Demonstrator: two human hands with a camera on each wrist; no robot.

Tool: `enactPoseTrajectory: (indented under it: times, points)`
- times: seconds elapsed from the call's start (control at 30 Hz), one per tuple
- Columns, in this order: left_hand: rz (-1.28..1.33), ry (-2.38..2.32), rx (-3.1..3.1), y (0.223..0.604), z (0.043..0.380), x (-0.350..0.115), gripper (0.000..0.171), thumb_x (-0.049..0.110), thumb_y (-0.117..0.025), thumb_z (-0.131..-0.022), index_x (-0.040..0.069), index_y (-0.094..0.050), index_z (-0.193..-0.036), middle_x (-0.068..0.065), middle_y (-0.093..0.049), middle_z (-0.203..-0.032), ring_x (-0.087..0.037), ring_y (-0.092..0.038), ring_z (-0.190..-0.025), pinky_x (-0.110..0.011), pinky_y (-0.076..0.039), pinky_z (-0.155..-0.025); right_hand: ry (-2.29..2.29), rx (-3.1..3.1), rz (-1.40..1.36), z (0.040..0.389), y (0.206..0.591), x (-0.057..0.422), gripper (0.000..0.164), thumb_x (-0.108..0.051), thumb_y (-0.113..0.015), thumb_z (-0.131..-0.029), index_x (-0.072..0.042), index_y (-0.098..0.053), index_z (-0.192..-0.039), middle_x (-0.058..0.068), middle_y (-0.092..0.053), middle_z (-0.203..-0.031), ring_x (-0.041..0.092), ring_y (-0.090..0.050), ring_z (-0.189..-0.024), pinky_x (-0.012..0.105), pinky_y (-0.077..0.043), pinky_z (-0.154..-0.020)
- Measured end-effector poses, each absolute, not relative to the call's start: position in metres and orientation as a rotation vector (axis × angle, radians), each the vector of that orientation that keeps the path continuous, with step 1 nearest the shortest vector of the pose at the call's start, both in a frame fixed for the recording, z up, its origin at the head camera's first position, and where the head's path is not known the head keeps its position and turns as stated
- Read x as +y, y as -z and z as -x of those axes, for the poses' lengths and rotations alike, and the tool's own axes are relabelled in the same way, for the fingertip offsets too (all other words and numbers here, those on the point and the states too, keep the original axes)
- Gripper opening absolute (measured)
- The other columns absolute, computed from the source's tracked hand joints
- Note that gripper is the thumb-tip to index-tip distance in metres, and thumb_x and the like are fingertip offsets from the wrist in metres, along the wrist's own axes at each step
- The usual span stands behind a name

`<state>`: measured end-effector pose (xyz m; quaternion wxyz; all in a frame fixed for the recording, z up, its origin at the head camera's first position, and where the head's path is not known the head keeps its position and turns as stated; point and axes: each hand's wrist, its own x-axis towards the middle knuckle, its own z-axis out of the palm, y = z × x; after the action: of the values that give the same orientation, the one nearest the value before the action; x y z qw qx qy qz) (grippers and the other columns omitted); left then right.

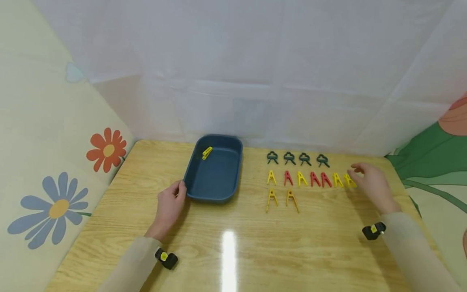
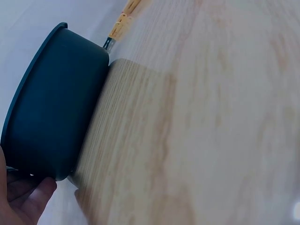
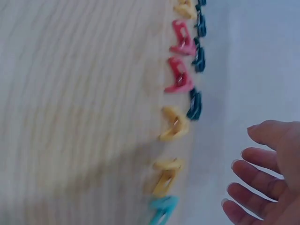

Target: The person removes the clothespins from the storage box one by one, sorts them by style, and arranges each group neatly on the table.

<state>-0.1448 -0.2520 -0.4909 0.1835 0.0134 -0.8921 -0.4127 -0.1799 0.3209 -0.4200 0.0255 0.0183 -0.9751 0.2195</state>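
Note:
My left hand [image 1: 170, 202] holds the near left corner of a dark blue tray [image 1: 212, 196], thumb and fingers at its edge. Inside the tray lies a single yellow clip [image 1: 207, 153]. Over at the right, my right hand [image 1: 373, 184] hovers by the last yellow clip [image 1: 349, 181] of a row of red and yellow clips. Its fingers are apart and relaxed, with nothing between them in the right wrist view. Beyond that yellow clip, the right wrist view shows a turquoise clip [image 3: 162, 208], which the hand hides in the head view.
Several dark clips [image 1: 289, 158] form the back row. Two orange clips [image 1: 271, 200] lie in front of the red clips [image 1: 288, 177] and yellow ones. A white sheet [image 1: 255, 81] hangs behind the wooden table [image 1: 277, 251], and flowered cloths stand at both sides.

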Motion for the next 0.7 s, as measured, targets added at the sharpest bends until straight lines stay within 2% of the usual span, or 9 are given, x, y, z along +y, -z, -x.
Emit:
enactPoseTrajectory:
  times: [0.5, 0.7]
  points:
    - [-0.034, 1.160, -2.510, 0.491, 0.146, -0.251, 0.030, 0.011, -0.051, -0.106, 0.003, -0.068, -0.083, -0.007, -0.063, -0.071, -0.018, -0.053, -0.068, -0.022, -0.043, -0.062, -0.656, -2.973, -0.339, 0.206, 0.386, 0.240, 0.042, -0.024, -0.061, -0.106, 0.009, -0.062, -0.132, 0.030, -0.066, -0.123, 0.048, -0.060, -0.115, 0.064, -0.047, -0.099]
    - [-0.036, 1.170, -2.519, 0.490, 0.145, -0.251, 0.031, 0.011, -0.051, -0.107, 0.003, -0.067, -0.082, -0.006, -0.061, -0.070, -0.016, -0.051, -0.067, -0.022, -0.042, -0.061, -0.657, -2.956, -0.450, 0.211, 0.376, 0.209, 0.044, -0.029, -0.060, -0.107, 0.007, -0.062, -0.134, 0.027, -0.067, -0.124, 0.044, -0.062, -0.113, 0.061, -0.049, -0.098]
